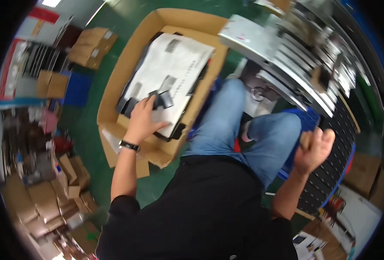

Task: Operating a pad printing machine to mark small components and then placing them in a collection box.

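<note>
My left hand (pixel 142 119) reaches over an open cardboard box (pixel 107 97), thumb spread away from the fingers. Its fingertips touch or hover just above small dark rectangular pieces (pixel 166 99) lying on a white printed sheet (pixel 157 56); contact is hard to judge. Dark flat items show around the sheet's edges. On the right, my right hand (pixel 315 149) is raised beside a black slotted board (pixel 331 169), its fingers curled in. Whatever those fingers hold, if anything, is hidden.
Ahead to the right stands a grey metal machine (pixel 252 39) with stacked metal bars. A blue crate (pixel 307 119) sits below it. Brown cartons (pixel 92 45) stand at the far left, and more boxes (pixel 44 195) are piled at the near left. The floor (pixel 101 93) is green.
</note>
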A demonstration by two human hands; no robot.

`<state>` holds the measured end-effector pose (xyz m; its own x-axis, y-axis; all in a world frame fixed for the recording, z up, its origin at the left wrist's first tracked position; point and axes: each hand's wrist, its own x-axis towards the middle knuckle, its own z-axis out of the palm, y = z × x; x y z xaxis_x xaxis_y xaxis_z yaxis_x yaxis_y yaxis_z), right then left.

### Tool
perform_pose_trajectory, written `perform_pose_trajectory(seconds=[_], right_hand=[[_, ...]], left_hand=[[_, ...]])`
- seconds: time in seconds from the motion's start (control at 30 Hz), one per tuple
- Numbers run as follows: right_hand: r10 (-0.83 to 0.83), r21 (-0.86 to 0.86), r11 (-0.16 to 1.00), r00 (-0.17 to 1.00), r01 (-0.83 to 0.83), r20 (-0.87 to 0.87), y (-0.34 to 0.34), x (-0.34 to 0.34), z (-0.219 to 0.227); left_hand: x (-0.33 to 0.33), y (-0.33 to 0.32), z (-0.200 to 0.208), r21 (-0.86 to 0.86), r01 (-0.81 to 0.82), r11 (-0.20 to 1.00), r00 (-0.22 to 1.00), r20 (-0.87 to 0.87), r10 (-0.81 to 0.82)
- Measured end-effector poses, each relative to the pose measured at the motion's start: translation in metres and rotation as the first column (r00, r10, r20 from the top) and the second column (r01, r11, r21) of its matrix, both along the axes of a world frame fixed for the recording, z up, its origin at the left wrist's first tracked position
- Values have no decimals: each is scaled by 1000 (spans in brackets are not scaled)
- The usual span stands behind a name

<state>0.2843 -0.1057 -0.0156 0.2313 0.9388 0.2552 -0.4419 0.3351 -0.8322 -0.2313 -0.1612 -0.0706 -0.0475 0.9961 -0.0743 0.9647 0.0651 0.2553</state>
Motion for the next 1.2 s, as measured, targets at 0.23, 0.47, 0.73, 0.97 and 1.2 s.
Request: perform_pose_trajectory(seconds=[0.23, 0.47, 0.73, 0.97, 1.2], right_hand=[[-27, -102, 994, 994, 38, 105, -5, 7, -12], [-98, -118, 986, 977, 122, 188, -2, 26, 3], [-165, -110, 962, 852, 250, 496, 64, 40, 39], [68, -111, 994, 700, 16, 710, 134, 51, 51], [-84, 71, 996, 615, 45, 784, 123, 60, 60]], left_hand=[[-10, 12, -5, 30, -16, 999, 1000, 7, 16], [-7, 67, 2, -140, 117, 983, 992, -21, -121], [-3, 104, 14, 261, 70, 963, 843, 501, -197], [74, 164, 64, 538, 55, 841, 508, 710, -487], [265, 229, 120, 584, 590, 557, 448, 336, -828]])
